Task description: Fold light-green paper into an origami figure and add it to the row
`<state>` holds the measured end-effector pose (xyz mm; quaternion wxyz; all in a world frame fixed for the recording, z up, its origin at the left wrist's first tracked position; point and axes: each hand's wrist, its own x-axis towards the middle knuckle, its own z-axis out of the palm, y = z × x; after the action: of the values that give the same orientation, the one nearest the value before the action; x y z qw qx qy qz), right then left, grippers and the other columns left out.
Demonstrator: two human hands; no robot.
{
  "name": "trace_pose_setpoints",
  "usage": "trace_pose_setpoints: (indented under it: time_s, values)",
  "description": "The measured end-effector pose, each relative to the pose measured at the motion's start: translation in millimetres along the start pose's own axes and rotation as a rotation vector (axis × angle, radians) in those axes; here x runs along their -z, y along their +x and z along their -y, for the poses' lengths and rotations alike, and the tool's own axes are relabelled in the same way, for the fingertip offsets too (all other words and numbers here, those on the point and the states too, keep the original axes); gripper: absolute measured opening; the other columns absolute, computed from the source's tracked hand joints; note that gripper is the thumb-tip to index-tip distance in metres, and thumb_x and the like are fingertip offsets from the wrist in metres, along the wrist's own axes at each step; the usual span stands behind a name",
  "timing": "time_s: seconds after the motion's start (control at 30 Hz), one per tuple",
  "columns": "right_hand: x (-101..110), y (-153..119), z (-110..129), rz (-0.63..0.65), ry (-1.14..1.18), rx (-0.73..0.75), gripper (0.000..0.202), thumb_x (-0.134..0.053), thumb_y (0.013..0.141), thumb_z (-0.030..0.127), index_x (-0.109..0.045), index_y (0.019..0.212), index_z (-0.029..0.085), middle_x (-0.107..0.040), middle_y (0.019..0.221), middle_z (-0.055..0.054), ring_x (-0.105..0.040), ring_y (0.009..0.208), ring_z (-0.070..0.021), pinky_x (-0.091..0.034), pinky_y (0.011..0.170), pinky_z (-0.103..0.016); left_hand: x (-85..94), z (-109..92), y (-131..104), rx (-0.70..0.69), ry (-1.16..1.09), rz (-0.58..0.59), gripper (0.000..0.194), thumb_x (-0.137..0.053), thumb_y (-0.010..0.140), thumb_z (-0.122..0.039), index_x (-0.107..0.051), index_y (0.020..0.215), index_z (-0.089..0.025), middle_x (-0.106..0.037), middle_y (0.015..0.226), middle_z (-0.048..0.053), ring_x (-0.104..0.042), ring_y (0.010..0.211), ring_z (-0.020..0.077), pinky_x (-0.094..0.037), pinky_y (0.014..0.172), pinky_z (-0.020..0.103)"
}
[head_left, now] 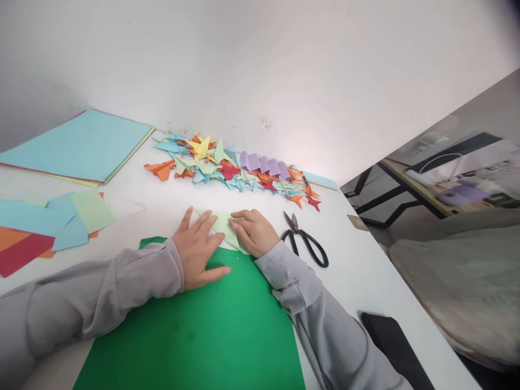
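A pale green piece of paper lies between my hands, folded, at the far edge of a large green sheet. My left hand rests flat with fingers spread, its fingertips on the paper's left part and its thumb over the green sheet. At the paper's right side, my right hand is closed, thumb and bent fingers pinching the edge. Black-handled scissors lie just right of my right hand, blades pointing away from me. The underside of the paper is hidden.
Folded paper planes in many colours are heaped along the wall, with a purple pleated strip among them. Large coloured sheets are stacked back left, loose paper pieces before them. A black phone-like object lies front right.
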<state>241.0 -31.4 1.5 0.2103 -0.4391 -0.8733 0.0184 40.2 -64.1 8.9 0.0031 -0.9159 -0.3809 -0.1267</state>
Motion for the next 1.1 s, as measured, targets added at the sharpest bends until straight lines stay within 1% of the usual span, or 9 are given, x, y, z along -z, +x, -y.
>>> trace_pose_setpoints:
  time_s: [0.07, 0.17, 0.3, 0.4, 0.6, 0.93, 1.0, 1.03, 1.1]
  values:
    - [0.0, -0.1, 0.4, 0.004, -0.002, -0.011, 0.034, -0.035, 0.088, 0.026, -0.066, 0.095, 0.014, -0.062, 0.1, -0.01, -0.052, 0.083, -0.0186, -0.042, 0.077, -0.034, -4.0, -4.2, 1.3, -0.026, -0.021, 0.03, 0.07, -0.032, 0.076, -0.063, -0.047, 0.123, -0.014, -0.039, 0.133, 0.019, -0.028, 0.125, 0.033, -0.008, 0.103, 0.053]
    - [0.2, 0.4, 0.8, 0.01, 0.002, -0.021, 0.034, -0.035, 0.088, 0.026, -0.066, 0.094, 0.014, -0.062, 0.1, -0.01, -0.052, 0.083, -0.0185, -0.041, 0.077, -0.034, -7.4, -8.2, 2.1, -0.016, -0.032, 0.068, 0.075, -0.031, 0.073, -0.067, -0.04, 0.129, -0.018, -0.034, 0.137, 0.017, -0.025, 0.127, 0.034, -0.009, 0.102, 0.052]
    - [0.6, 1.5, 1.3, 0.006, 0.004, -0.021, 0.034, -0.034, 0.088, 0.027, -0.066, 0.093, 0.014, -0.062, 0.099, -0.01, -0.052, 0.083, -0.0185, -0.041, 0.077, -0.034, -5.5, -10.4, 2.3, -0.021, -0.033, 0.085, 0.077, -0.032, 0.068, -0.073, -0.043, 0.127, -0.024, -0.032, 0.138, 0.017, -0.022, 0.127, 0.0389, -0.007, 0.099, 0.057]
    - [1.0, 2.1, 2.0, 0.001, -0.001, -0.021, 0.035, -0.034, 0.088, 0.026, -0.066, 0.093, 0.013, -0.062, 0.099, -0.01, -0.051, 0.082, -0.0185, -0.041, 0.077, -0.034, -2.7, -12.0, 2.8, -0.024, -0.035, 0.092, 0.076, -0.035, 0.066, -0.075, -0.044, 0.126, -0.028, -0.032, 0.137, 0.016, -0.021, 0.126, 0.0413, -0.007, 0.097, 0.061]
    - [2.0, 3.0, 3.5, 0.015, -0.017, -0.04, 0.033, -0.035, 0.088, 0.025, -0.066, 0.093, 0.014, -0.062, 0.098, -0.009, -0.051, 0.082, -0.0183, -0.041, 0.077, -0.034, 0.5, -15.4, 3.8, -0.035, -0.044, 0.104, 0.074, -0.039, 0.062, -0.076, -0.049, 0.12, -0.031, -0.032, 0.138, 0.014, -0.019, 0.126, 0.0415, -0.008, 0.095, 0.061]
    - [1.0, 1.3, 3.5, -0.009, -0.009, -0.036, 0.033, -0.035, 0.088, 0.025, -0.066, 0.093, 0.014, -0.063, 0.098, -0.009, -0.052, 0.081, -0.0186, -0.042, 0.077, -0.034, 1.8, -16.3, 1.1, -0.062, -0.036, 0.097, 0.076, -0.039, 0.061, -0.077, -0.049, 0.121, -0.032, -0.032, 0.138, 0.014, -0.018, 0.126, 0.0433, -0.012, 0.096, 0.059]
    - [-0.2, 0.2, 2.4, -0.018, -0.002, -0.04, 0.033, -0.035, 0.088, 0.026, -0.066, 0.093, 0.014, -0.062, 0.099, -0.009, -0.052, 0.082, -0.0185, -0.042, 0.077, -0.034, 0.2, -14.8, 1.4, -0.071, -0.025, 0.067, 0.076, -0.04, 0.063, -0.074, -0.047, 0.123, -0.029, -0.035, 0.136, 0.015, -0.021, 0.125, 0.0429, -0.013, 0.096, 0.059]
    - [-0.9, -0.5, 1.8, -0.023, 0.002, -0.041, 0.033, -0.035, 0.088, 0.026, -0.066, 0.093, 0.015, -0.062, 0.099, -0.009, -0.052, 0.083, -0.0183, -0.041, 0.077, -0.034, -1.0, -12.6, 2.3, -0.069, -0.017, 0.045, 0.072, -0.04, 0.067, -0.07, -0.047, 0.124, -0.026, -0.038, 0.133, 0.015, -0.025, 0.124, 0.0415, -0.014, 0.096, 0.058]
    - [-1.7, -1.7, 0.9, -0.034, 0.01, -0.032, 0.034, -0.034, 0.089, 0.027, -0.066, 0.093, 0.015, -0.062, 0.099, -0.009, -0.052, 0.083, -0.018, -0.041, 0.077, -0.034, -3.9, -4.4, 6.4, -0.048, 0.001, -0.006, 0.058, -0.039, 0.078, -0.056, -0.048, 0.123, -0.02, -0.048, 0.126, 0.015, -0.036, 0.118, 0.0354, -0.018, 0.097, 0.055]
